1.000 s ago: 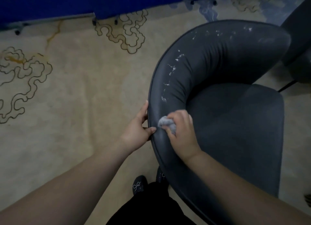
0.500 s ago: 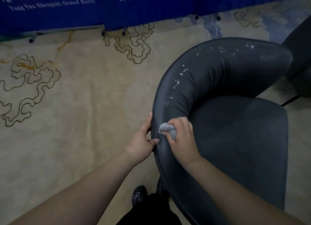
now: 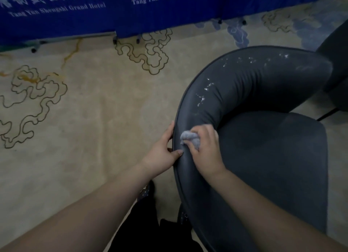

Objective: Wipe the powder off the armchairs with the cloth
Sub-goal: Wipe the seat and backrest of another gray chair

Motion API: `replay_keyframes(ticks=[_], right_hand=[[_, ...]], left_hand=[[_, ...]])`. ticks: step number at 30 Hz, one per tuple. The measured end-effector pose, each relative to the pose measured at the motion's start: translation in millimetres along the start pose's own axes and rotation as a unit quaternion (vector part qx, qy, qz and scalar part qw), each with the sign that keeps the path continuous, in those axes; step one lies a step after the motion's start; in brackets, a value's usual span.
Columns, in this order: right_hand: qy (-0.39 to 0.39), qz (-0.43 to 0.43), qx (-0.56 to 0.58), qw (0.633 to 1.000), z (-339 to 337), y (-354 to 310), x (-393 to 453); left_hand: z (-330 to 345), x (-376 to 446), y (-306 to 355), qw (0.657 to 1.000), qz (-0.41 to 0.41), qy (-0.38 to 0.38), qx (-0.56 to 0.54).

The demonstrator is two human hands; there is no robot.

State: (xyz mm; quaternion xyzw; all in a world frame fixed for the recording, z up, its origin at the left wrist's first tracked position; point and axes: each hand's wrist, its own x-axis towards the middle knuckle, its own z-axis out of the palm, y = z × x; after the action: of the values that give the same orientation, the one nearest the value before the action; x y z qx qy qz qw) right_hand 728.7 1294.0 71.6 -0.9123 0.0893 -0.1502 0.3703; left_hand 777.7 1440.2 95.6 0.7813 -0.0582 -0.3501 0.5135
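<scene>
A dark grey armchair [image 3: 267, 157] with a curved padded backrest fills the right of the head view. White powder [image 3: 206, 90] speckles the top of the backrest, running up and round to the far right. My right hand [image 3: 205, 150] grips a crumpled grey cloth [image 3: 189, 137] and presses it on the backrest's near left part, below the powder. My left hand [image 3: 162, 151] holds the outer rim of the backrest, thumb on top and fingers along the edge.
A beige carpet [image 3: 90, 123] with cloud patterns covers the floor on the left. Blue banner stands [image 3: 113, 8] on small feet line the back. A second dark chair [image 3: 337, 67] stands at the far right. My dark shoes [image 3: 148, 191] are beside the chair's base.
The view has tilted up, so the chair sits lower in frame. My right hand with the cloth has stayed on the same near part of the backrest; the lowest powder specks are gone.
</scene>
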Motion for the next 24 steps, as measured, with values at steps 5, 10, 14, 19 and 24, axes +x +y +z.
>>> replay_keyframes(ticks=[5,10,14,19,24], right_hand=[[0.021,0.066,-0.038,0.997,11,-4,74],[0.057,0.050,0.007,0.997,8,-9,12],[0.043,0.068,-0.038,0.996,10,-2,59],[0.089,0.122,-0.048,0.987,11,2,107],[0.131,0.180,0.071,0.972,6,0,66]], left_hand=[[-16,28,16,0.999,0.022,-0.026,0.036],[-30,45,28,0.994,0.044,-0.078,0.066],[-35,57,29,0.991,0.038,-0.109,0.067],[-36,61,24,0.992,0.055,-0.105,0.047],[-26,86,32,0.999,0.037,-0.030,-0.003]])
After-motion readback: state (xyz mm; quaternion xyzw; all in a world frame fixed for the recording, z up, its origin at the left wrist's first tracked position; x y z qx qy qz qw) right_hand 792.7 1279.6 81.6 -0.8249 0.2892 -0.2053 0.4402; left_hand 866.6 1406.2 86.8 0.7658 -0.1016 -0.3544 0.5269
